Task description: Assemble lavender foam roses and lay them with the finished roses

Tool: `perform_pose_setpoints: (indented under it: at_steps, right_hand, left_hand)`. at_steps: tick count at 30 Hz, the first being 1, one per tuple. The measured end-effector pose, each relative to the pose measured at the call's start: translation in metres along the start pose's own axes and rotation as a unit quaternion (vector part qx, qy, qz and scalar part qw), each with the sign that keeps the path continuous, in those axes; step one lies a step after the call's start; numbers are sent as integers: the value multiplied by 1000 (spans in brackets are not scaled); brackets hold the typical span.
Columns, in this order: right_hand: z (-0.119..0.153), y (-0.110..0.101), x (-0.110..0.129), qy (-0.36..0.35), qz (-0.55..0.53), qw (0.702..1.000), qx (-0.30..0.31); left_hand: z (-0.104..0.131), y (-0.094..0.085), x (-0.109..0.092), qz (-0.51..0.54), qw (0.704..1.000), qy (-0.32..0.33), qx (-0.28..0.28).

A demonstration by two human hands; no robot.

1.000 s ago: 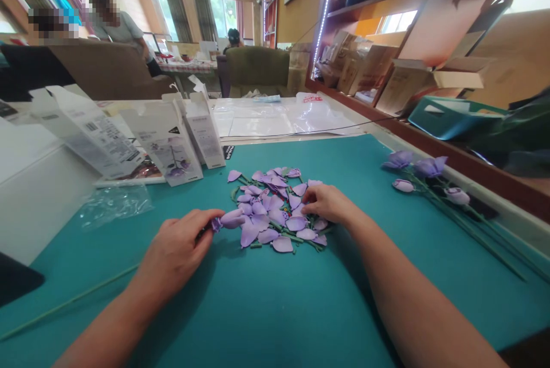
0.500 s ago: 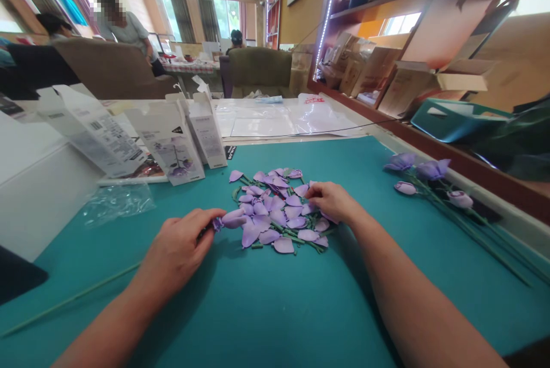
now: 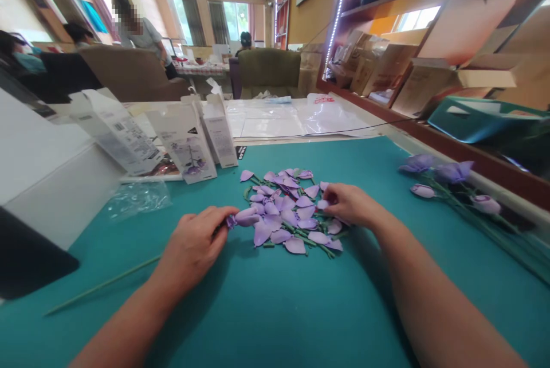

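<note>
Flowers (image 3: 455, 171) right of the pile (image 3: 289, 217) are judged assembled; its petals (image 3: 295, 245) are unattached. At its left, a bud (image 3: 247, 217) is pinched by the left hand (image 3: 194, 242); the right hand's (image 3: 353, 206) grip cannot be told.

Lighting: bright, diffuse daylight, window (image 3: 236, 17) at eleven o'clock, plus white light strip (image 3: 338, 18) at one. Shadows soft on worktop (image 3: 283, 310) at four and seven; glare on plastic sheeting (image 3: 268, 126) at twelve. Definition: central petals (image 3: 287, 203) fairly crisp, background soft, outer edges stretched, smeared at two.
</note>
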State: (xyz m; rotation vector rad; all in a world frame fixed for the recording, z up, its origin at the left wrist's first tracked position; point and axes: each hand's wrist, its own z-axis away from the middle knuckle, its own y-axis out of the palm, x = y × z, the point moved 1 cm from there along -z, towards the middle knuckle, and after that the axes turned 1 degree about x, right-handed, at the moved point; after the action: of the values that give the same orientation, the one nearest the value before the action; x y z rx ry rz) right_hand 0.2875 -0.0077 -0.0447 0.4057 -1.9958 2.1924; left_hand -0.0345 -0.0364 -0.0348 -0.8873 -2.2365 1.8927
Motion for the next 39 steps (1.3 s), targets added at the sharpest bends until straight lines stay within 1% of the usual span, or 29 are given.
perform_pose_setpoints:
  at_steps: [1, 3, 5, 7, 9, 11, 13, 15, 19, 22, 23, 25, 27, 31, 35, 39]
  right_hand:
    - [2, -3, -1, 6, -9, 1000, -11]
    - [4, -7, 0, 15, -74, 996, -49]
    - [5, -8, 7, -28, -151, 984, -93]
    - [7, -5, 21, -67, -251, 959, -115]
    - [11, -1, 39, -88, -356, 925, -95]
    - [15, 3, 58, -97, -443, 890, -52]
    - [18, 6, 73, -94, -504, 858, -20]
    - [21, 8, 83, -88, -546, 833, -2]
    - [24, 15, 97, -76, -600, 795, 34]
    - [25, 21, 105, -72, -638, 763, 69]
    - [26, 23, 108, -72, -645, 757, 74]
    - [27, 26, 112, -71, -649, 754, 74]
    - [27, 29, 116, -67, -656, 748, 75]
    - [26, 36, 119, -51, -681, 725, 90]
    - [25, 42, 120, -32, -688, 719, 92]
    - [28, 40, 122, -26, -690, 718, 93]
  left_hand:
    - [1, 0, -1, 4, 1000, 3, -1]
    - [2, -1, -2, 16, 1000, 7, -3]
    - [4, -2, -5, 34, 999, 4, -5]
    - [5, -3, -7, 53, 999, -3, -5]
    - [6, -6, -10, 77, 997, -10, -4]
    - [7, -9, -13, 107, 994, -16, 0]
    - [8, -12, -16, 136, 990, -22, 13]
    - [8, -15, -19, 154, 987, -29, 25]
    - [9, -18, -20, 151, 988, -42, 6]
    - [10, -16, -18, 134, 990, -28, -16]
    - [11, -15, -17, 129, 991, -21, -23]
    - [11, -14, -17, 121, 992, -14, -35]
    - [11, -14, -18, 118, 992, -16, -37]
    - [7, -18, -19, 133, 991, -28, -12]
    - [2, -24, -20, 179, 983, -41, 21]
    - [-2, -27, -21, 218, 972, -72, 53]
